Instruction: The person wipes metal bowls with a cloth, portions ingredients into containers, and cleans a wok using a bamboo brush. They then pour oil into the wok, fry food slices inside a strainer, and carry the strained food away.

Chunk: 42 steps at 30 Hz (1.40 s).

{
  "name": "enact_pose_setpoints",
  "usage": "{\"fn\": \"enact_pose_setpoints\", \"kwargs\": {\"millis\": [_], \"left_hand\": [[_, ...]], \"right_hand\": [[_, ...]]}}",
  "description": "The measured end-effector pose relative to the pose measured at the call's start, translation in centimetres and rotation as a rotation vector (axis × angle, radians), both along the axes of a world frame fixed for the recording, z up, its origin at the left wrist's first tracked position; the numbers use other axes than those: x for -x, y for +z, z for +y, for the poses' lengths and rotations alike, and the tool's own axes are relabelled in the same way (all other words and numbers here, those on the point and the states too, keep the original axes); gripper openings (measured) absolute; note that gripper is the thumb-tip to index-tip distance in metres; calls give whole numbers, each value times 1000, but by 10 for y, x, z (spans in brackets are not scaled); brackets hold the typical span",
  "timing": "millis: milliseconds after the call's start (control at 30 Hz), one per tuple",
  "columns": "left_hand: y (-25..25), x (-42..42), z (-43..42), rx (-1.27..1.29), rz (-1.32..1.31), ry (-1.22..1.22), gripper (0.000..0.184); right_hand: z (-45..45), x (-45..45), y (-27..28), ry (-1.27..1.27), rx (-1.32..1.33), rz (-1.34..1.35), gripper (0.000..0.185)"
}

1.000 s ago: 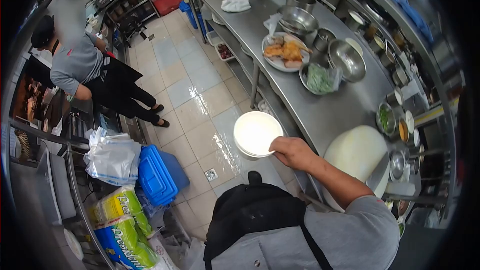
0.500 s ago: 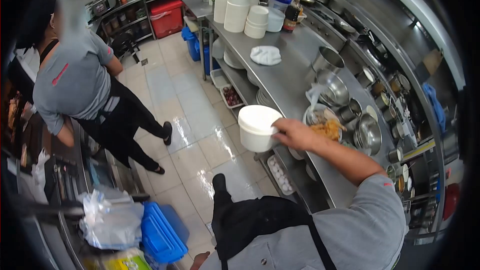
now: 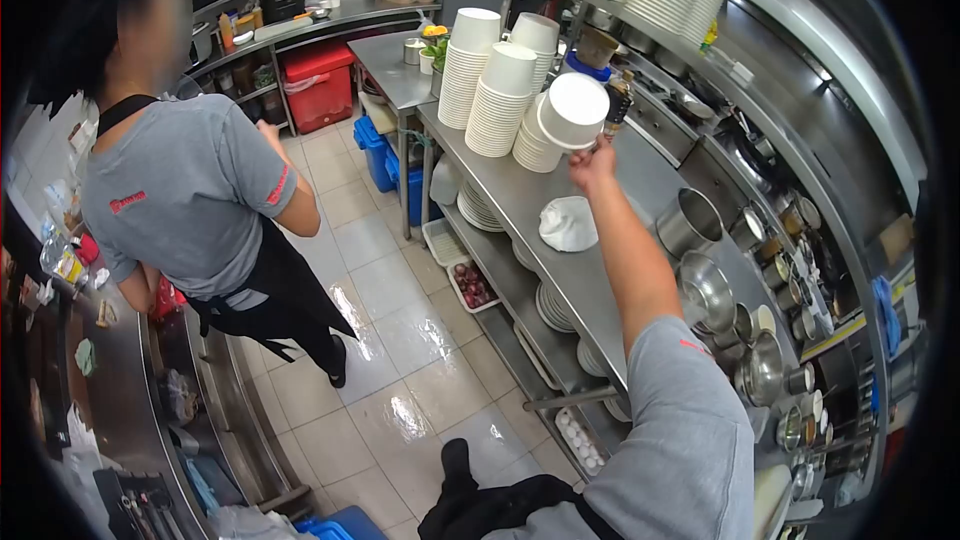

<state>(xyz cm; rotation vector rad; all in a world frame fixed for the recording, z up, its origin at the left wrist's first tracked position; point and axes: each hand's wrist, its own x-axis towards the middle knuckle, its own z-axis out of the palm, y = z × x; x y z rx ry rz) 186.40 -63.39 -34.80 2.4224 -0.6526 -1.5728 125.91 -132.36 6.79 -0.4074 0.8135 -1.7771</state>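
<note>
Right hand (image 3: 593,168): fingertips hard to make out at rim of white tub (image 3: 577,108). Tub hides part of the stack (image 3: 534,154) behind it and part of a dark bottle (image 3: 620,98). Left hand out of frame. Co-worker's head (image 3: 110,25) blurred; red shirt print (image 3: 128,202) too small to read. Blue box (image 3: 358,522) cut by bottom edge.

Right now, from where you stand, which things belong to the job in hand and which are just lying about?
Seemingly part of the job:
- right hand
- white tub it grips
- stacked white tubs nearby

Apparently just lying about:
- white cloth on the counter
- steel pot
- red onions and eggs below
</note>
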Motion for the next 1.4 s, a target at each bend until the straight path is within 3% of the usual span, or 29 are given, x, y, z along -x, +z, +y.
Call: {"fn": "enact_pose_setpoints", "kwargs": {"millis": [167,333,400,500,567,600,667,733,767,833,900,967,1000,1067,1133,1167,1200,1267,1300,1333,1367,1400], "left_hand": [[5,31,-61,-25,-15,-12,57],[14,42,-107,-4,-12,-64,57],[18,41,-122,6,-12,-79,57],[22,41,-140,2,-13,-106,58],[23,40,-147,-5,-18,-125,58],[24,39,-151,-8,-23,-134,59],[27,38,-157,-20,-36,-170,59],[30,34,-166,-29,-43,-235,60],[31,33,-172,-30,-48,-277,60],[31,29,-180,-40,-60,-370,61],[31,24,-184,-42,-84,-474,62],[34,19,-185,-40,-131,-649,63],[34,19,-189,-20,-165,-763,63],[31,30,-208,162,-236,-948,64],[22,69,-268,487,-259,-979,46],[7,103,-314,609,-171,-978,53],[58,159,-358,656,-95,-891,53],[80,240,-451,930,12,-999,54],[133,290,-490,937,11,-997,53],[163,327,-534,1157,71,-1039,50],[195,363,-580,1366,103,-1093,51],[226,397,-622,1517,101,-1083,53]], "right_hand": [[-106,26,-17,-49,-13,-267,24],[-131,34,-26,-218,-178,-250,27],[-128,27,-25,-312,-193,370,46],[-139,28,-12,-480,-123,513,53],[-141,38,-4,-292,-200,809,52],[-143,40,-2,-251,-182,1043,37],[-143,41,-4,-109,-108,1183,25],[-123,27,-17,-284,-8,1271,22],[-101,18,-32,-280,58,1162,21],[-6,-28,-36,-268,-53,1397,18],[76,-53,-95,-56,89,1270,19],[160,-69,-141,310,-178,1196,20],[209,-78,-140,328,-53,1186,20],[296,-77,-178,592,-65,1251,20],[379,-68,-195,935,-244,1298,25],[422,-61,-203,958,-282,1316,26],[463,-53,-205,983,-322,1328,27],[535,-30,-175,977,-484,1403,34],[573,-15,-167,962,-672,1441,37],[604,-2,-153,973,-926,1464,38],[650,11,-151,811,-1123,1408,39],[705,18,-149,463,-1246,1373,41]]}}
